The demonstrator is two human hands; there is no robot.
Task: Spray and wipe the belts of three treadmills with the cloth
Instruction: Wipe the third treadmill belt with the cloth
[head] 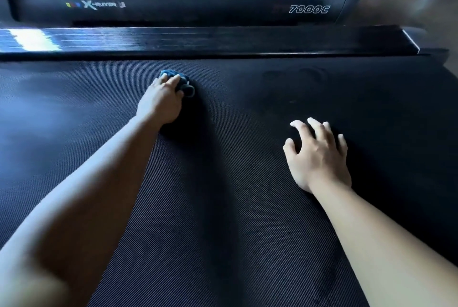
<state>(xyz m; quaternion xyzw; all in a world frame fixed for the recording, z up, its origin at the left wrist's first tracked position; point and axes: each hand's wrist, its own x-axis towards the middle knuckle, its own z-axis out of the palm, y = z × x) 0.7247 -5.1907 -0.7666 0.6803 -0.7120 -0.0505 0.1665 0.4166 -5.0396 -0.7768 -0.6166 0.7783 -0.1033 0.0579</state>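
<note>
While right hand (pixel 318 155) splays, left hand (pixel 161 101) presses cloth (pixel 184 81).

Bunched blue cloth (pixel 182 81) — on dark belt (pixel 235 182)

A single head-worn wide-angle camera looks forward and steeply down from close above the treadmill belt (pixel 223 207), whose textured surface fills most of the frame, with both bare forearms reaching in from the bottom corners toward the left hand (pixel 159 102) and right hand (pixel 318 155). The view faces across the belt toward the glossy side rail (pixel 223 39) running along its far edge, and beyond it the dark body of a neighbouring treadmill (pixel 186 6) lettered "7000C" spans the top. Straight edges bow toward the frame borders, and the upper corners are blurred.
</note>
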